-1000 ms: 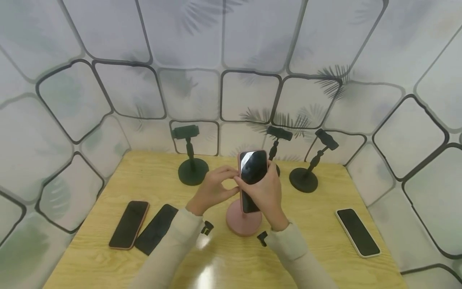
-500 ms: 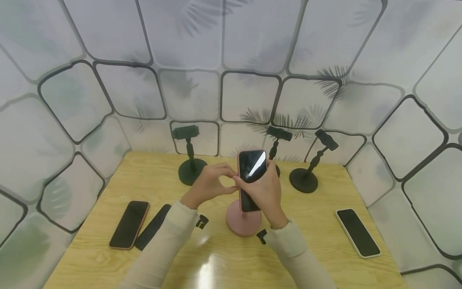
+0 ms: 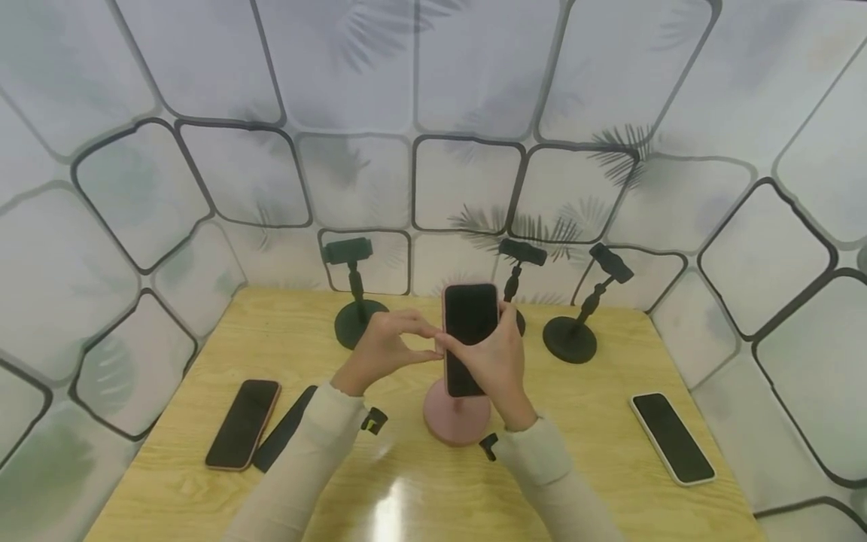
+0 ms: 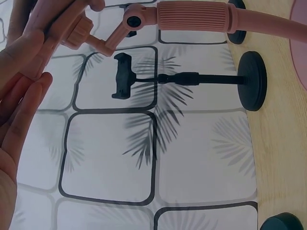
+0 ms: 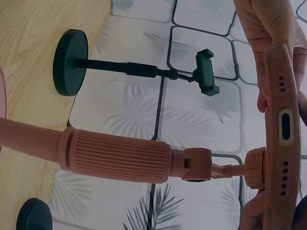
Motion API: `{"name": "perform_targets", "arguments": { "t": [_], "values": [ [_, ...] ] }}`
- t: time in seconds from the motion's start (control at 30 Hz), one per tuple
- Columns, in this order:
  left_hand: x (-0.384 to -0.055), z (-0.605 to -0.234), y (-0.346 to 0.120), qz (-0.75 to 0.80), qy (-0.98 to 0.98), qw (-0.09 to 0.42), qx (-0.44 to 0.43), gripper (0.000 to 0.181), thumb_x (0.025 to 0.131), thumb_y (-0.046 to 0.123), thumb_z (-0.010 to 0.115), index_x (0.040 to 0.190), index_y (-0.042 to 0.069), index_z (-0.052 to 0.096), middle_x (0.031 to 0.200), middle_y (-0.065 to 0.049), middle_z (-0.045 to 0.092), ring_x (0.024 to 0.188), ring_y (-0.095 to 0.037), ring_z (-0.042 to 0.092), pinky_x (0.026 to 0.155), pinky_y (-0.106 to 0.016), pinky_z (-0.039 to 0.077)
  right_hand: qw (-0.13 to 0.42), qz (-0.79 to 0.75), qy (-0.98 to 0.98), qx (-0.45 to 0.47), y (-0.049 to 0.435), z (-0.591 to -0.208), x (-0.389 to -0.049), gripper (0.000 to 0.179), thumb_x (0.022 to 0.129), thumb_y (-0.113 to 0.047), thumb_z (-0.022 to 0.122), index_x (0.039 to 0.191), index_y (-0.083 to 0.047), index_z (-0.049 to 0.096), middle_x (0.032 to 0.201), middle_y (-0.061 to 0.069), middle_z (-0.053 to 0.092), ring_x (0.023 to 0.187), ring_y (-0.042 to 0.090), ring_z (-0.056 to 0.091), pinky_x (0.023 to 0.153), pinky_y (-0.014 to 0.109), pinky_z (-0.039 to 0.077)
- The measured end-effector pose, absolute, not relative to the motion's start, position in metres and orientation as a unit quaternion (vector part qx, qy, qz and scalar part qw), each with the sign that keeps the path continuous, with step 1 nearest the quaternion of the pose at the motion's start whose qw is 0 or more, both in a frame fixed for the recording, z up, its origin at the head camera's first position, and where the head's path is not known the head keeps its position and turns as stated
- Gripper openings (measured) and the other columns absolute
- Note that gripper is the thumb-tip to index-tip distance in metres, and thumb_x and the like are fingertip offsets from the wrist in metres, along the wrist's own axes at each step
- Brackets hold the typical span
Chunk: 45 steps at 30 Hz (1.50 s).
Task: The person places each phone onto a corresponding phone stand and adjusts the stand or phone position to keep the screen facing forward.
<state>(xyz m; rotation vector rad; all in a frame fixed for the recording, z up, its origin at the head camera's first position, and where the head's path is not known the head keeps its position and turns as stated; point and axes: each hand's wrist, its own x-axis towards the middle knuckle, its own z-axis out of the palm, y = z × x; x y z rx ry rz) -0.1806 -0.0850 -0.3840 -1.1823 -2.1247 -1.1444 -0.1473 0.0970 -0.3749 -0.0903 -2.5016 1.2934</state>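
2-handed clamping, I reckon: right hand (image 3: 496, 360) grips phone (image 3: 469, 310), left hand (image 3: 387, 345) pinches pink clamp (image 4: 34, 67); next probably calls for gentle release.

I work at wooden table (image 3: 582, 421) boxed in by leaf-print walls (image 3: 366, 181); phones (image 3: 470, 316), phone stands (image 3: 445, 418); home or shop unclear.
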Motion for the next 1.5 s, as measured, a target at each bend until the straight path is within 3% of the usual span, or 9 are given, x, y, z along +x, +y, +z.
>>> {"name": "perform_targets", "arguments": {
  "t": [0.5,0.9,1.5],
  "values": [
    [-0.18,-0.392,-0.084,-0.478,-0.751,0.223,-0.398,0.025,0.062,0.002,0.083,0.087,0.0,0.075,0.085,-0.011,0.073,0.079,-0.02,0.07,0.073,-0.029,0.057,0.259,0.469,-0.844,0.022,0.095,-0.393,-0.146,0.082,0.063,-0.039,0.085,0.124,-0.002,0.044,0.112,0.014,0.056,0.097,0.028,0.055,0.083,0.045,0.048],
    [-0.183,-0.399,-0.082,-0.499,-0.748,0.208,-0.384,0.026,0.063,0.003,0.082,0.088,0.001,0.075,0.088,-0.012,0.073,0.082,-0.021,0.07,0.076,-0.03,0.057,0.344,0.462,-0.814,0.069,0.096,-0.409,-0.153,0.083,0.059,-0.03,0.089,0.122,0.002,0.046,0.108,0.016,0.055,0.092,0.026,0.053,0.078,0.041,0.046],
    [-0.179,-0.403,-0.079,-0.521,-0.739,0.214,-0.37,0.026,0.064,0.003,0.081,0.088,0.0,0.074,0.089,-0.013,0.073,0.084,-0.024,0.069,0.077,-0.027,0.057,0.354,0.456,-0.812,0.083,0.097,-0.412,-0.156,0.084,0.059,-0.029,0.09,0.122,0.002,0.044,0.105,0.016,0.054,0.089,0.026,0.054,0.075,0.039,0.047]
  ]
}}
